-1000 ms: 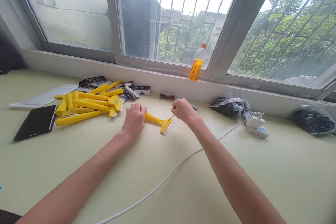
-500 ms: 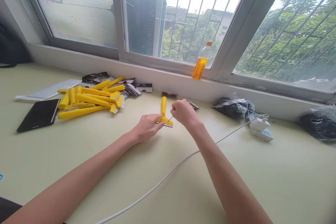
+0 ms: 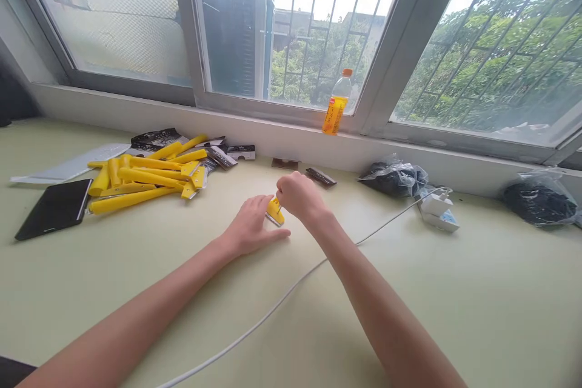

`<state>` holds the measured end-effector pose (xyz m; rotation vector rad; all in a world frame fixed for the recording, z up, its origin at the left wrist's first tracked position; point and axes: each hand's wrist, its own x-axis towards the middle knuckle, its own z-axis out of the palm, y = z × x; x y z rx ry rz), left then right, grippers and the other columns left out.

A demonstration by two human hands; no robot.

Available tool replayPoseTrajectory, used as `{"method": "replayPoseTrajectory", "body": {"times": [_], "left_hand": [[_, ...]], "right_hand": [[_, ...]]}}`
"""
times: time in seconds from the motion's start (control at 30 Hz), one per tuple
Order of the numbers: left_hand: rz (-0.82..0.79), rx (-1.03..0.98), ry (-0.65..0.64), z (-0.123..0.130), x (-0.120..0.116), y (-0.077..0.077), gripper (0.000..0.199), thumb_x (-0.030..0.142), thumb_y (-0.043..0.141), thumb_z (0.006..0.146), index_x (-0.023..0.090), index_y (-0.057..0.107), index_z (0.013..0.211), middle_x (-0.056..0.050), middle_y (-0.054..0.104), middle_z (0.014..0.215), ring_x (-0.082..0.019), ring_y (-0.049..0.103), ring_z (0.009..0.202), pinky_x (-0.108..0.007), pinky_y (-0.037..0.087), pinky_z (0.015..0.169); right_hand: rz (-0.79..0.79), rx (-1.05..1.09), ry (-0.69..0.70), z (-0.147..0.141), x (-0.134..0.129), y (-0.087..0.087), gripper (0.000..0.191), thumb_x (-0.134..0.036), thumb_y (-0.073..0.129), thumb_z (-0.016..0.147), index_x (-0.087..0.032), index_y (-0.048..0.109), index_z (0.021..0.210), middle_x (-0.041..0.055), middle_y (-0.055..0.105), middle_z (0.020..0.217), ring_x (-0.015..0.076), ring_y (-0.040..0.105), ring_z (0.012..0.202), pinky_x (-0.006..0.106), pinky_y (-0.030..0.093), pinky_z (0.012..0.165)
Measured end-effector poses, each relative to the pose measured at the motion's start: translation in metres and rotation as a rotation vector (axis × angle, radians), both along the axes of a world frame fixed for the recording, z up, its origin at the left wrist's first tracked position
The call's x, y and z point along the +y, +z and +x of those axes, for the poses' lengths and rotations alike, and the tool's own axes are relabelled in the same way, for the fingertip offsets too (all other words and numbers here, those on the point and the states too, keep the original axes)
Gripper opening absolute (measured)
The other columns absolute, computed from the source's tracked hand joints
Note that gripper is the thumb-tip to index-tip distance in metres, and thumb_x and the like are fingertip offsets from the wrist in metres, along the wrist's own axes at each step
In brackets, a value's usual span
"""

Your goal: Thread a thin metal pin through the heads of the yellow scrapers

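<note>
A yellow scraper [image 3: 275, 212] with a metal blade edge lies on the table between my hands. Its handle is hidden behind my right hand. My left hand [image 3: 251, 224] rests flat beside it, fingertips touching its left side and thumb stretched out below the blade. Above the scraper's head, my right hand [image 3: 300, 197] is closed in a fist around a screwdriver [image 3: 279, 210]. Only the thin shaft shows, pointing down onto the head; the tool's handle is inside the fist.
Several yellow scrapers [image 3: 145, 179] are heaped at the left, near a black phone [image 3: 54, 209] and dark packets [image 3: 221, 156]. A white cable [image 3: 291, 298] crosses the table under my right forearm to a plug [image 3: 437, 203]. An orange-capped bottle [image 3: 336, 106] stands on the window ledge.
The scraper has turned, its handle now behind my right hand. My left thumb has come off the blade side and spread out. My right fist has moved in over the scraper.
</note>
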<state>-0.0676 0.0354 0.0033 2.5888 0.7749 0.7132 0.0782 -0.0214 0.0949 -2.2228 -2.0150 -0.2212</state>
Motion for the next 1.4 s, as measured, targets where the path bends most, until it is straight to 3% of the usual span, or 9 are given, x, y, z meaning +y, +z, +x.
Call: {"method": "replayPoseTrajectory", "body": {"times": [0.17,0.3,0.4,0.53,0.7,0.8,0.93,1.13,1.4], "left_hand": [[-0.035,-0.036,0.092,0.006,-0.001,-0.009,0.065,0.048,0.062,0.086,0.017,0.044,0.141,-0.018,0.050,0.140,-0.035,0.042,0.139,-0.052,0.042,0.110],[0.024,0.002,0.040,-0.003,0.010,-0.007,0.064,0.037,0.061,0.084,0.017,0.043,0.141,-0.019,0.040,0.151,-0.036,0.032,0.147,-0.053,0.036,0.116],[0.073,0.028,0.045,-0.007,0.013,-0.006,0.062,0.030,0.059,0.082,0.016,0.043,0.141,-0.020,0.042,0.151,-0.037,0.035,0.145,-0.055,0.037,0.114],[0.086,-0.017,0.083,-0.006,0.012,-0.005,0.053,0.026,0.055,0.083,0.014,0.047,0.134,-0.018,0.055,0.136,-0.033,0.051,0.128,-0.051,0.044,0.107],[0.096,-0.014,0.171,-0.001,0.003,0.001,0.014,0.019,0.050,0.084,0.020,0.058,0.096,-0.009,0.064,0.093,-0.027,0.060,0.090,-0.044,0.051,0.082],[0.042,0.001,0.119,0.002,-0.007,0.004,0.015,0.018,0.045,0.087,0.021,0.059,0.086,-0.006,0.063,0.079,-0.024,0.060,0.079,-0.041,0.049,0.078],[-0.027,-0.038,0.049,0.005,-0.029,0.012,0.019,0.032,0.050,0.092,0.022,0.062,0.102,-0.004,0.063,0.079,-0.023,0.060,0.076,-0.036,0.048,0.071],[-0.014,0.144,-0.410,0.009,-0.068,0.033,0.033,0.038,0.044,0.098,0.029,0.066,0.121,0.000,0.063,0.067,-0.022,0.060,0.070,-0.036,0.043,0.074],[-0.020,0.178,-0.397,0.013,-0.072,0.038,0.042,0.054,0.037,0.101,0.026,0.068,0.101,0.001,0.061,0.061,-0.020,0.055,0.058,-0.035,0.039,0.070]], "right_hand": [[-0.002,0.012,-0.019,0.003,-0.001,-0.001,0.023,-0.006,0.054,0.084,-0.017,0.073,0.077,0.0072,0.065,0.073,0.0152,0.060,0.062,0.026,0.024,0.051],[-0.004,0.019,-0.018,0.002,0.000,-0.001,0.022,-0.008,0.054,0.086,-0.017,0.072,0.077,0.0071,0.065,0.074,0.0153,0.058,0.062,0.026,0.024,0.051],[-0.007,-0.013,0.000,-0.001,0.000,0.001,0.023,-0.006,0.053,0.086,-0.016,0.072,0.078,0.0073,0.064,0.073,0.0157,0.058,0.062,0.027,0.023,0.051],[-0.005,-0.016,-0.008,-0.001,-0.001,0.002,0.022,-0.004,0.054,0.084,-0.016,0.071,0.079,0.0080,0.064,0.075,0.0165,0.059,0.063,0.028,0.022,0.050],[0.000,0.013,-0.030,0.003,0.000,0.001,0.023,-0.004,0.053,0.082,-0.016,0.072,0.077,0.0084,0.065,0.075,0.0169,0.061,0.065,0.028,0.022,0.049],[-0.001,0.016,-0.042,0.003,0.000,0.002,0.024,-0.004,0.053,0.082,-0.017,0.073,0.079,0.0093,0.066,0.076,0.0175,0.062,0.067,0.027,0.024,0.051],[-0.012,0.023,-0.050,0.002,0.000,0.002,0.024,-0.004,0.053,0.082,-0.017,0.073,0.080,0.0093,0.065,0.076,0.0180,0.062,0.066,0.027,0.026,0.052],[0.018,-0.007,-0.042,0.004,0.001,-0.002,0.023,-0.003,0.054,0.081,-0.016,0.072,0.079,0.0079,0.062,0.074,0.0167,0.060,0.063,0.027,0.022,0.051],[0.024,-0.017,-0.036,0.001,0.001,-0.002,0.024,-0.002,0.054,0.080,-0.015,0.074,0.081,0.0089,0.064,0.075,0.0176,0.062,0.065,0.028,0.023,0.051]]}}
